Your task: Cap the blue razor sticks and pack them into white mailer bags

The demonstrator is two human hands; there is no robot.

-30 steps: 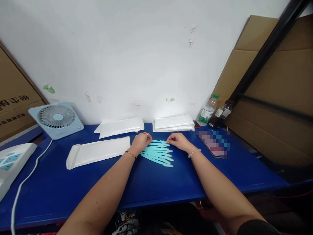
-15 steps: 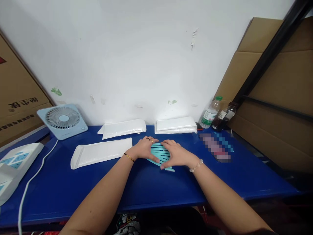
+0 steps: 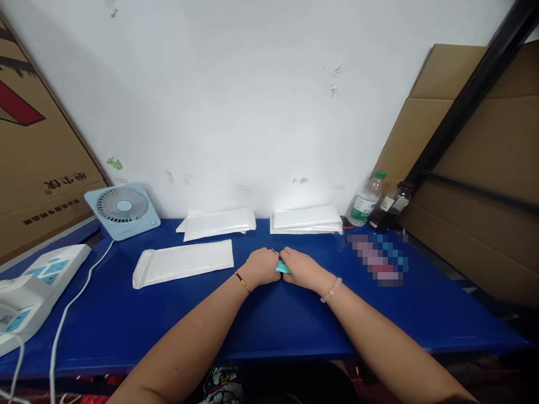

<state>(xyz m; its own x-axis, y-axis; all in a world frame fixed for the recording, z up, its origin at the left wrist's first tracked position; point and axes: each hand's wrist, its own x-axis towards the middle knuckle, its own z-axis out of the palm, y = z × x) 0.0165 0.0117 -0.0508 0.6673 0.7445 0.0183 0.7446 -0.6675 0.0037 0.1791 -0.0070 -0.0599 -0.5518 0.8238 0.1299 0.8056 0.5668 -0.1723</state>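
Observation:
My left hand (image 3: 263,266) and my right hand (image 3: 301,267) meet at the middle of the blue table (image 3: 269,320), both closed around a gathered bundle of light blue plastic sticks (image 3: 282,269). Only a small turquoise patch of the bundle shows between my fingers; the rest is hidden under my hands. A gold bangle is on my left wrist and a bead bracelet on my right. A flat white padded envelope (image 3: 183,263) lies just left of my left hand.
Two stacks of white envelopes (image 3: 219,223) (image 3: 306,219) rest against the wall. A small blue fan (image 3: 123,209) and a white device (image 3: 31,289) with cables stand at the left. Two bottles (image 3: 367,199) (image 3: 391,206) stand at the right by cardboard sheets (image 3: 475,168).
The blue sticks lay fanned out between my hands; my hands have swept together and gathered them into one bundle. The camera view has shifted slightly.

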